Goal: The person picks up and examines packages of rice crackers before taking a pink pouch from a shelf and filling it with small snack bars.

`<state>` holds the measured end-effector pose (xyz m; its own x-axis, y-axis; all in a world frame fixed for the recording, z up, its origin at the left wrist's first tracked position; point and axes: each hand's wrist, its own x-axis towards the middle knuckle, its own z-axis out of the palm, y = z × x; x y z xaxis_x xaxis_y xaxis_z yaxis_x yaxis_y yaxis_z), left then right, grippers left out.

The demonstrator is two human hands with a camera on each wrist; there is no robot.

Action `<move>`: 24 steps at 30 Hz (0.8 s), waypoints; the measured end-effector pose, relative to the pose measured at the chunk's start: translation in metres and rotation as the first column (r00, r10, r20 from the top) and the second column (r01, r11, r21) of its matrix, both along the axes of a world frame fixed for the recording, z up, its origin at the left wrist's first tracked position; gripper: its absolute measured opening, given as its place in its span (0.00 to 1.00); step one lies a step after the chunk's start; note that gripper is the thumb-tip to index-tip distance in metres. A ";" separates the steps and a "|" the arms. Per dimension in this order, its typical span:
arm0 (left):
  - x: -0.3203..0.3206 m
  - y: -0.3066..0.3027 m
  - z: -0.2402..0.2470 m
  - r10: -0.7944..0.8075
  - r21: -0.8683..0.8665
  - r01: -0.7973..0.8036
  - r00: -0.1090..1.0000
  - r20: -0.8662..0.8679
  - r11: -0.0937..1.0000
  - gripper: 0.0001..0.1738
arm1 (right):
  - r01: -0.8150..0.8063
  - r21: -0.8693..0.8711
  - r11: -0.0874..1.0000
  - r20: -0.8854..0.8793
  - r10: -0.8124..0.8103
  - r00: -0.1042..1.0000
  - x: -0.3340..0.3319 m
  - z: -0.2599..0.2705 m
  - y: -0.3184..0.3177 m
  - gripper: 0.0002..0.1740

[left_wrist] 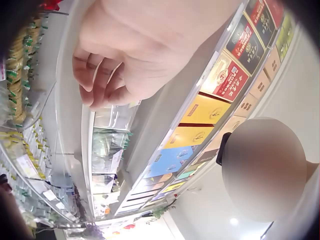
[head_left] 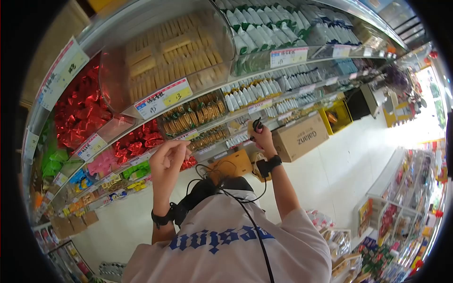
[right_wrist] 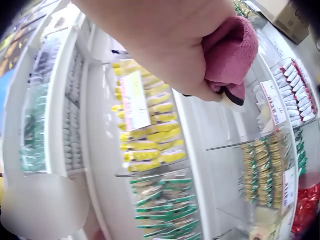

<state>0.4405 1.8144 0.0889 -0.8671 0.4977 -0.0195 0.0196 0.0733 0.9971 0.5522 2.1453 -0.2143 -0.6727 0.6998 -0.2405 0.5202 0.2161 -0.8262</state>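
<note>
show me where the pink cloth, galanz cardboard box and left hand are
Pink cloth (right_wrist: pixel 231 54), right wrist view: the middle of its folded fabric.
Galanz cardboard box (head_left: pixel 301 138), head view: its printed side.
Left hand (head_left: pixel 164 163), head view: the middle of the hand.

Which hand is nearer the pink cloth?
Right. The right hand grips the pink cloth; in the head view the left hand is apart from it, off to the left.

Your tee (head_left: pixel 203 266) is pale with short sleeves (head_left: pixel 306 231) and blue blackletter-style lettering (head_left: pixel 219 239) — plus you've got black straps (head_left: pixel 272 163) on both wrists and thin black cables (head_left: pixel 265 250) down your front.
</note>
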 end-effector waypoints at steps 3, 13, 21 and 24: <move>0.006 0.003 0.009 0.118 -0.017 -0.119 0.991 -0.056 0.993 0.08 | -0.122 0.172 0.978 0.117 0.103 0.988 -0.048 -0.050 0.008 0.23; -0.034 0.034 0.075 0.241 0.025 -0.298 0.716 -0.656 0.954 0.07 | -0.293 0.184 0.938 0.206 0.254 0.945 -0.098 -0.166 0.003 0.15; -0.117 0.054 0.121 0.037 -0.217 -0.361 0.582 -0.812 0.907 0.11 | -0.231 -0.164 0.959 -0.124 0.212 0.969 -0.030 -0.027 -0.001 0.20; -0.154 0.060 0.102 -0.261 -0.631 -0.375 0.681 -0.685 0.679 0.15 | -0.200 -0.355 0.913 -0.265 0.106 0.958 -0.007 0.005 -0.008 0.15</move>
<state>0.2861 1.8746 0.1908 -0.7888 0.5510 0.2723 0.6138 0.7288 0.3035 0.5455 2.1371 -0.2091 -0.8335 0.4732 -0.2853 0.2863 -0.0719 -0.9555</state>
